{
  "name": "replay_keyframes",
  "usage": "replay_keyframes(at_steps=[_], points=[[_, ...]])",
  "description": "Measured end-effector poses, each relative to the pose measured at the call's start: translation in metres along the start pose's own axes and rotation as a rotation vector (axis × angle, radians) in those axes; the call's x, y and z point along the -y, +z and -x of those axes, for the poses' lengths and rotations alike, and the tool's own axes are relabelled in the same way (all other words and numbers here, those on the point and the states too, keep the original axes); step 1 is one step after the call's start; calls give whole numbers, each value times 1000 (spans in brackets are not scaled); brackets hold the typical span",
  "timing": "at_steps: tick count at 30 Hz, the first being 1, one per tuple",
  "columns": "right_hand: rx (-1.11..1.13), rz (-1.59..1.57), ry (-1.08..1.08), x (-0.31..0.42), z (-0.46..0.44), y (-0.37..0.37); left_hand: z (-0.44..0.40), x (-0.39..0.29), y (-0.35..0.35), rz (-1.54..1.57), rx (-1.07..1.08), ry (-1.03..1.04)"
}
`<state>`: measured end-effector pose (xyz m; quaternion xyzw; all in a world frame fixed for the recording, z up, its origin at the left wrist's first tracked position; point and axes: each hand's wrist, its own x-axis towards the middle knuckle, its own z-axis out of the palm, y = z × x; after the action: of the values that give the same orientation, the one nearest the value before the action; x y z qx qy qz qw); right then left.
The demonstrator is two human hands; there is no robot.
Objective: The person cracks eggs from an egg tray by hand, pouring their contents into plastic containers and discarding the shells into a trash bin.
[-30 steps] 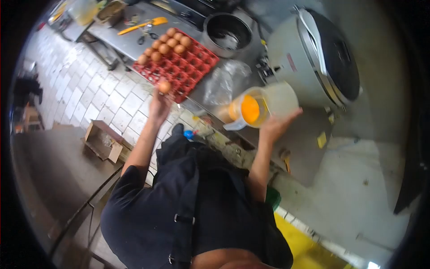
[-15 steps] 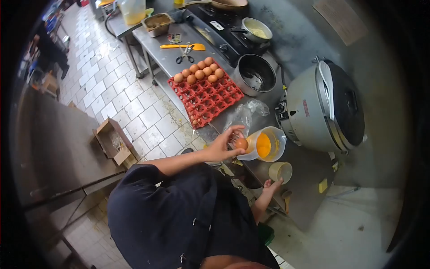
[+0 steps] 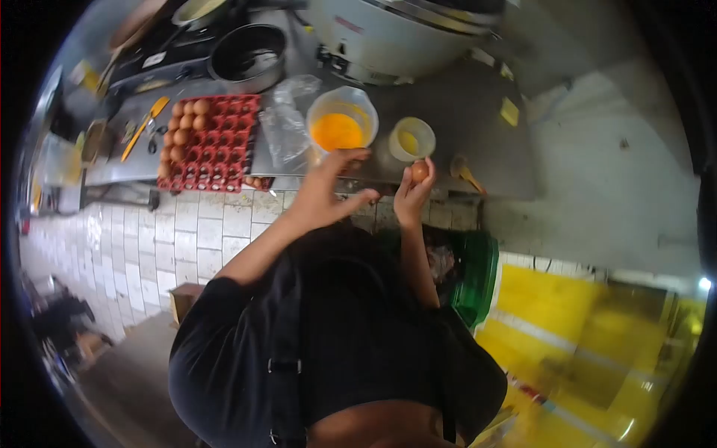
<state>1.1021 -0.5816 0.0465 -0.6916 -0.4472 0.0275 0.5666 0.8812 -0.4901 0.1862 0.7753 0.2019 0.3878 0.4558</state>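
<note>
My left hand (image 3: 326, 190) is open, fingers and thumb apart, just in front of the clear plastic jug (image 3: 371, 112) that holds orange-yellow beaten egg. Between the fingers of my right hand (image 3: 411, 200) is a brown egg (image 3: 420, 172), held at the near side of a small pale cup (image 3: 425, 139). Some yellow liquid shows inside that cup. A red egg tray (image 3: 224, 142) lies to the left, with several brown eggs (image 3: 180, 137) at its left side and bare hollows elsewhere.
A crumpled plastic bag (image 3: 287, 123) lies between tray and jug. Behind stand a dark pot (image 3: 250, 60) and a large rice cooker (image 3: 388, 37). A wooden spoon (image 3: 468, 176) rests near the table's front edge, above a green bin (image 3: 478, 276). Orange spatula (image 3: 146, 128) lies far left.
The view has turned to the right. An egg was in my left hand before; now that hand is without one, and my right hand holds an egg beside the small cup.
</note>
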Motion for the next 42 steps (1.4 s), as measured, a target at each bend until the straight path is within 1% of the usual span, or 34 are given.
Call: replay_keyframes(at_steps=[1, 2, 3, 4, 5, 6, 7, 8, 9, 10, 11, 13, 14, 15, 17, 18, 19, 20, 21, 22, 23, 25, 27, 29, 30, 31, 32, 33, 37, 39, 40, 42], points=[[-91, 172, 30, -14, -5, -14, 1, 1, -3, 2, -47, 2], [-170, 333, 54, -26, -8, -23, 3, 5, -6, 9, -25, 13], [-184, 335, 60, -35, -6, -26, 8, 9, -9, 67, 24, -135], [-167, 465, 102, -46, -3, -27, 10, 12, -10, 121, 68, -287], [-146, 594, 145, -58, 1, -26, 11, 17, -8, 119, 73, -285], [41, 716, 225, -81, 11, -26, 12, 22, -4, 112, 116, -258], [37, 719, 219, -85, 13, -28, 10, 23, 1, 109, 153, -227], [126, 756, 238, -89, 15, -27, 6, 21, 5, 113, 146, -216], [214, 791, 253, -88, 13, -26, 1, 17, 10, 8, 227, -102], [143, 685, 312, -72, 9, -27, -5, 14, 14, -102, 305, 11], [142, 688, 303, -77, 0, -30, -12, 16, 23, -100, 298, 16], [-150, 438, -81, -87, -18, -32, -29, 16, 44, -302, 404, 123], [-39, -151, 462, -87, -29, -36, -41, 11, 53, -414, 440, 201], [71, -291, 664, -59, -52, -47, -54, 14, 68, -492, 443, 243], [228, -457, 787, -25, -91, -50, -83, 46, 104, -631, 440, 345], [275, -479, 705, -23, -106, -44, -100, 65, 120, -692, 430, 406], [275, -479, 702, -30, -120, -36, -120, 68, 125, -693, 427, 408], [240, -448, 656, -38, -135, -26, -139, 70, 128, -743, 504, 392], [238, -381, 633, -29, -142, -26, -154, 71, 129, -794, 580, 375], [234, -314, 612, -22, -150, -25, -165, 77, 128, -801, 571, 381], [234, -316, 599, -24, -155, -21, -173, 82, 126, -791, 600, 390], [248, -141, 644, -30, -166, -11, -186, 90, 126, -790, 620, 402], [265, -122, 598, -43, -172, -9, -190, 98, 128, -797, 633, 380], [282, 141, 436, -66, -181, -3, -193, 103, 128, -762, 621, 369], [282, 142, 430, -60, -184, -4, -195, 108, 129, -723, 613, 357], [244, 256, 311, -55, -184, -5, -196, 113, 128, -722, 609, 358], [206, 370, 192, -50, -184, -6, -197, 118, 128, -655, 584, 415], [210, 373, 191, -41, -184, -9, -198, 122, 128, -588, 558, 469], [250, 427, 168, -11, -189, -15, -201, 128, 129, -593, 545, 447], [253, 441, 146, -9, -188, -15, -202, 131, 129, -623, 527, 527], [234, 458, 136, -12, -189, -14, -202, 129, 128, -623, 529, 524], [213, 476, 126, -13, -190, -15, -204, 129, 126, -624, 604, 471]])
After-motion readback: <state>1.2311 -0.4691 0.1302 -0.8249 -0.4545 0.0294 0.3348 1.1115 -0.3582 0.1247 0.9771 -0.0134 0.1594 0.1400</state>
